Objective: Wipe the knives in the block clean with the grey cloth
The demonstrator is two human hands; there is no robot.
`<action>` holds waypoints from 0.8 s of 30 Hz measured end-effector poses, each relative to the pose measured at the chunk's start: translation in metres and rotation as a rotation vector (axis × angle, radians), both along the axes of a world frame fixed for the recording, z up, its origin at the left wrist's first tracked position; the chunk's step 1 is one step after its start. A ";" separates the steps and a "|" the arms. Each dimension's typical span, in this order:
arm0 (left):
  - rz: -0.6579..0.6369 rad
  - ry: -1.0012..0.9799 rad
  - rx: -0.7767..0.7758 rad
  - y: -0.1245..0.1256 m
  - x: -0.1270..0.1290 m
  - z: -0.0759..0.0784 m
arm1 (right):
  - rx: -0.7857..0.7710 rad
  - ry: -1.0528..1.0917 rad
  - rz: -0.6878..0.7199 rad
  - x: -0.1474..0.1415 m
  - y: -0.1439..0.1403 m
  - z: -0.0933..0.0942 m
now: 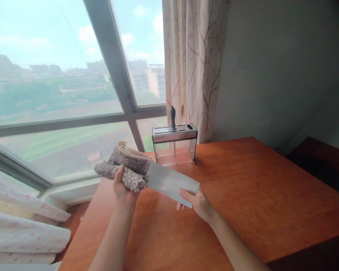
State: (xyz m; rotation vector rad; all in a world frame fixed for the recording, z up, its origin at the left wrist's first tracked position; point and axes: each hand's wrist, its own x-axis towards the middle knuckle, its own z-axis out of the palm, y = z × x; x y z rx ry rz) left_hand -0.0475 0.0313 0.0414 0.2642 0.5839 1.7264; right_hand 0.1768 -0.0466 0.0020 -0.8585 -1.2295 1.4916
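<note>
My left hand (125,190) is closed round a bunched, shaggy grey-brown towel (132,161), its thumb on top. Out of the towel's right side comes a flat, pale grey, rectangular blade (168,183), which looks like a cleaver's. Its other end is covered by the towel, so no handle shows. My right hand (199,203) pinches the blade's free end, thumb on the upper face and fingers underneath. Both are held up above the wooden table (228,210).
A clear-sided knife block (175,133) with a metal top stands at the table's far edge, a dark-handled tool (173,117) upright in it. Behind are a large window (59,86) and a patterned curtain (197,64). White fabric (25,229) hangs at lower left.
</note>
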 end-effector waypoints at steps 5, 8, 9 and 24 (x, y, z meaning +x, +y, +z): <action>0.041 0.048 0.006 0.001 -0.006 0.003 | 0.001 0.022 0.004 0.004 0.000 0.002; 0.088 0.128 -0.070 0.004 -0.005 0.003 | -0.008 0.031 -0.027 0.008 0.001 0.005; 0.120 0.179 -0.100 0.005 -0.004 0.002 | -0.014 0.034 -0.055 0.010 0.001 0.006; 0.250 1.040 -0.013 -0.006 -0.003 -0.007 | 0.078 -0.014 -0.299 0.026 -0.003 0.012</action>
